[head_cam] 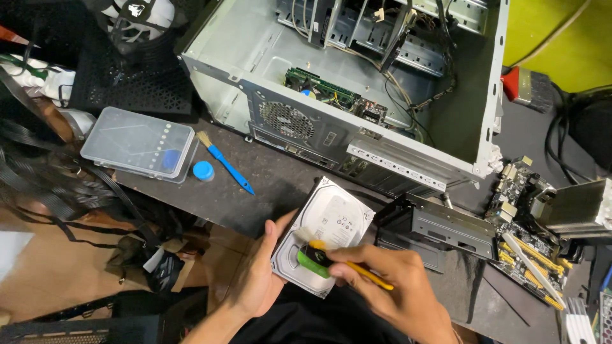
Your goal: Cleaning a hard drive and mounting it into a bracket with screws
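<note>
Hard drive (pixel 328 226) in hand at the near table edge, just in front of the open PC case (pixel 357 83).

My left hand (pixel 258 274) grips the drive's left edge, thumb up its side; my right hand (pixel 398 290) is closed around a yellow-shafted screwdriver (pixel 338 261), green-black handle lying on the drive's label. Right of the drive: black metal bracket (pixel 440 229), then a motherboard (pixel 529 236). Left of it: blue brush (pixel 226 162), blue cap (pixel 203 171), clear plastic box (pixel 137 143). Nothing blocks either hand.

Left hand (pixel 258 280) grips a hard drive (pixel 324 234); right hand (pixel 398 290) presses a yellow-green screwdriver (pixel 328 260) onto it
</note>
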